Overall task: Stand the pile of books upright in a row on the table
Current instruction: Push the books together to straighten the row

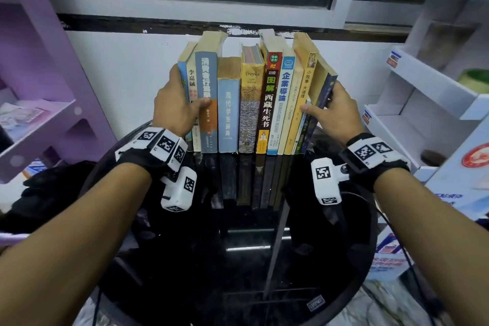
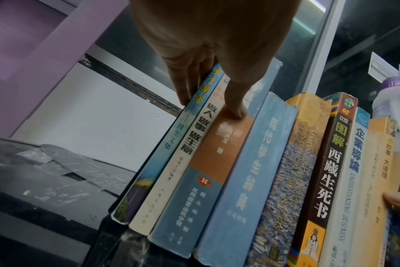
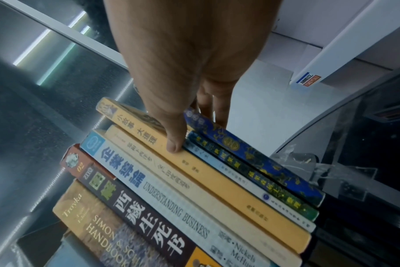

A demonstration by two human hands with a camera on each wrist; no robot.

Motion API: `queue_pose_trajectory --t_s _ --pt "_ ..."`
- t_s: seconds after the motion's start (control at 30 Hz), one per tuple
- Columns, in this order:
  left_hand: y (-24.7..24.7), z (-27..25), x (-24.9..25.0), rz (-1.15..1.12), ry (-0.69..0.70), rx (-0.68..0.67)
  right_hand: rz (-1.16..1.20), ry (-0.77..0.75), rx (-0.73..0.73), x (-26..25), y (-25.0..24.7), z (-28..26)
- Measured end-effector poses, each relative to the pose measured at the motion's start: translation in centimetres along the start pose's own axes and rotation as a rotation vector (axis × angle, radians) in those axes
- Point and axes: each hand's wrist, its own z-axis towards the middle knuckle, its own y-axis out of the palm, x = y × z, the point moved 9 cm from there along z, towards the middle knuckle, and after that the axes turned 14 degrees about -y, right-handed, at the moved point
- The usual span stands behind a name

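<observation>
books (image 1: 251,103) upright, hands bracing ends (glossy table (image 1: 238,259))

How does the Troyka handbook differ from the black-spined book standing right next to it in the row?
The Troyka handbook has a yellow spine with a speckled blue pattern; the black-spined book is dark with a red top.
The Troyka handbook is thicker and shorter; the black-spined book is slimmer and rises higher.
Both stand spine-out on the glass table.

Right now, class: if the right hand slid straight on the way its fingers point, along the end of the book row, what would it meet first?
Probably the white wall behind the table. The right hand lies along the dark blue end book, fingers aimed backward past it. Nothing shows between, though depth is unclear.
</observation>
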Motion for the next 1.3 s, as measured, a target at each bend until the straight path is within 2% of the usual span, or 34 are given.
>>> queue_pose_trajectory --t_s 0.17,0.8,1.3 --pt "-0.1 0.1 0.3 0.012 0.039 -0.007 0.014 0.008 0.002 0.5 -0.2 0.1" --pt "-0.9 0.3 -1.8 -0.037 0.032 0.050 -0.076 -0.041 -0.062 0.0 1.9 0.7" --pt "-1.1 0.4 -1.2 0.022 -0.034 -0.016 -0.013 0.000 -0.097 -0.2 1.5 0.2"
